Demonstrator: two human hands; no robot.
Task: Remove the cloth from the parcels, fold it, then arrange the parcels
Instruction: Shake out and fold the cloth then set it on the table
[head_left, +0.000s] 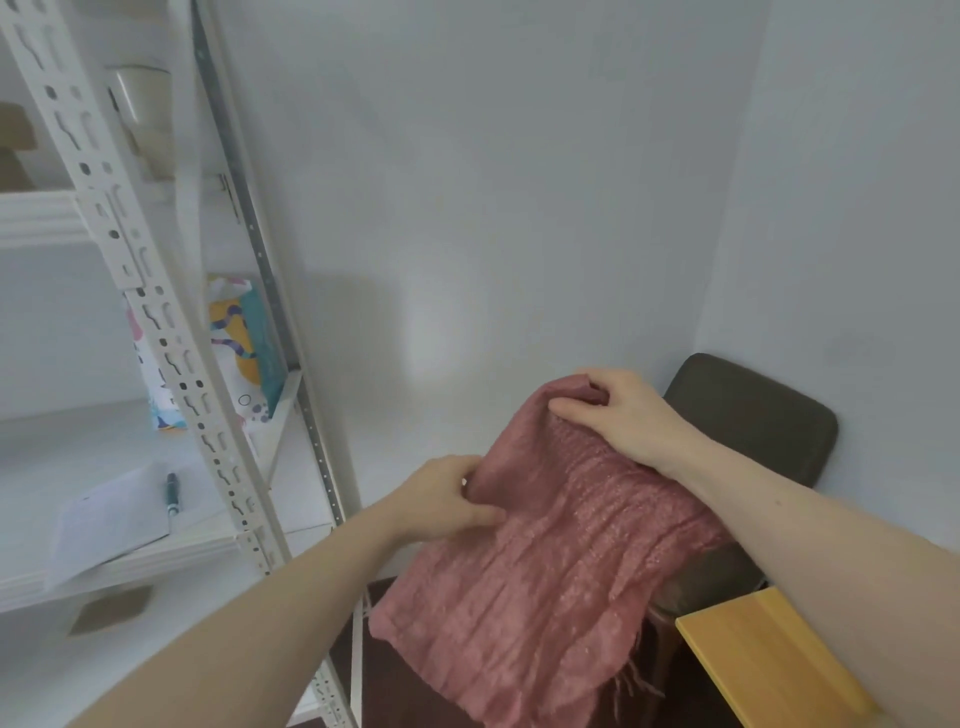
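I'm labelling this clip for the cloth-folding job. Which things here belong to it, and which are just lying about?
Job: pink cloth, left hand, right hand. No parcels visible.

Lying about: pen, paper sheet, patterned bag, white shelf rack, dark chair, wooden tabletop.

Both forearms are seen bare to the frame edge, left hand (441, 501) and right hand (621, 415) ungloved, no rings or sleeves noted

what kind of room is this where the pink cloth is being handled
Probably a small storeroom or home utility corner. A white slotted metal shelving rack stands against bare white walls, holding a colourful box and a pen with paper, and a dark cushioned chair sits behind the pink cloth.
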